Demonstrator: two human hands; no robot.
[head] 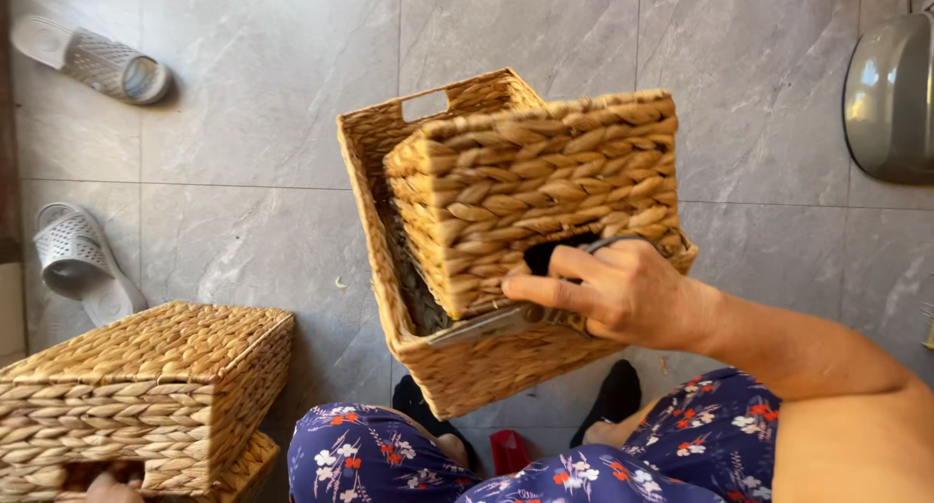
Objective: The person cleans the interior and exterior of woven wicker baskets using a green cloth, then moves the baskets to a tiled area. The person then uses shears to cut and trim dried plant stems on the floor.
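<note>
— What have you got up there?

— Two woven baskets, nested. The smaller basket (pixel 530 187) sits tilted inside the larger basket (pixel 443 367), and my right hand (pixel 623 294) holds both in the air above my knees, over the grey tiled floor (pixel 243 124). My thumb lies along the front rim of the larger one and my fingers (pixel 574 265) hook into the dark handle slot of the smaller one, so they are clamped on the pair together.

— And the other hand?

— My left hand (pixel 102 484) is down at the bottom left corner, mostly hidden under the upturned basket (pixel 146 386) that rests on another woven piece there. I cannot tell whether those fingers are closed or spread.

— How would you handle the nested pair well?

— I reckon the grip should stay through the slot, since the weave is stiff and the inner basket sits loose and tilted; one hand alone may let it slide out.

— Anything else around?

— Two pale perforated slippers, the slipper (pixel 97 63) at top left and the second slipper (pixel 78 260) just below, and a grey bin lid (pixel 890 99) at the right edge. My flowered trousers (pixel 574 464) fill the bottom.
</note>
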